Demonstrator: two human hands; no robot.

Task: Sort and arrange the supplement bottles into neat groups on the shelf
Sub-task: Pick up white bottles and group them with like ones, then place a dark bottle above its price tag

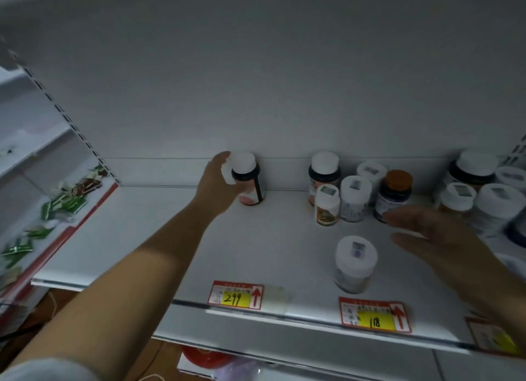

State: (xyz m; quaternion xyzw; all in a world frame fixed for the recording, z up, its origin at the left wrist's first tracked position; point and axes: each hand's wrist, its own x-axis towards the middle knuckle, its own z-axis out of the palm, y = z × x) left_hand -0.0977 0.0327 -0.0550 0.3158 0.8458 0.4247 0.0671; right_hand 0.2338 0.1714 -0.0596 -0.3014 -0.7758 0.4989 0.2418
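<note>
My left hand [217, 181] wraps a dark bottle with a white cap and pink label [250, 183], which stands at the back of the white shelf [256, 252]. My right hand [435, 238] hovers blurred and open over the shelf's right part, fingers pointing left, holding nothing. A white-capped bottle [355, 262] stands alone near the front. Behind it is a cluster: a matching dark bottle with a white cap [324, 173], a small orange-labelled bottle [328, 204], a white bottle [355, 197] and an orange-capped dark bottle [394, 193]. Several more white-capped bottles [484, 193] crowd the far right.
Price tags reading 299 [236, 295] and 18 [374, 315] sit on the shelf's front edge. A neighbouring shelf at left holds green packets [65, 204]. The back wall rises directly behind the bottles. A red object [202, 355] shows on the level below.
</note>
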